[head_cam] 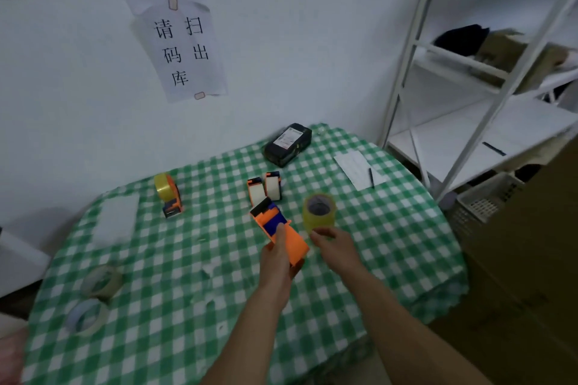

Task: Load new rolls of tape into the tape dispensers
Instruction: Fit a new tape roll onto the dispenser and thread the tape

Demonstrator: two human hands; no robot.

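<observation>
Your left hand [279,255] grips orange dispenser [294,242]: light, stiff plastic. Tape roll [319,211] stands on counter [187,259], at fingertips of your right hand [333,242]; cannot tell if gripped. Roll probably light, rigid, slick-sided: pinch across outer rim.

White wall [312,40] w/ paper signs [184,50]; white metal shelving [469,103] at right.

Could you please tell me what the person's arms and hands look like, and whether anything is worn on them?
Both forearms are bare as far as the picture's lower edge, so no sleeves show. The left hand and the right hand wear no gloves. No watch, bracelet or ring is visible on either, though the picture is too soft to rule out something small.
</observation>
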